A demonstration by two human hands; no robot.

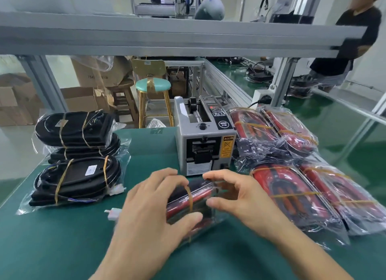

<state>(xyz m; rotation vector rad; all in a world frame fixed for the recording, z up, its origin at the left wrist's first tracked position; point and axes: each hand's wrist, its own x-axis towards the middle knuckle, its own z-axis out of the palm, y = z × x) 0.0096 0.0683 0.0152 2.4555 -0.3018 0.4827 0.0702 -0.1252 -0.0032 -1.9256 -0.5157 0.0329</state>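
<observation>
Clasping the bagged red-and-black bundle (201, 196) from both sides, the left hand (152, 208) curls its grip round one end beside the rubber band (190, 197) while the right hand (240, 198) pinches the other. The bundle lies on the green counter (62, 248), just in front of the tape dispenser (205, 146). Fingers and plastic glare hide its contents.

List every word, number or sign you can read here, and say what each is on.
"75": start of a size print, rest unclear, on the cardboard box.
Yellow warning label on the tape machine: words blurred.
Round badge on the machine's top: too small to read.
White label on a black bundle: too small to read.
Red bundle being held: no text shows.
</observation>
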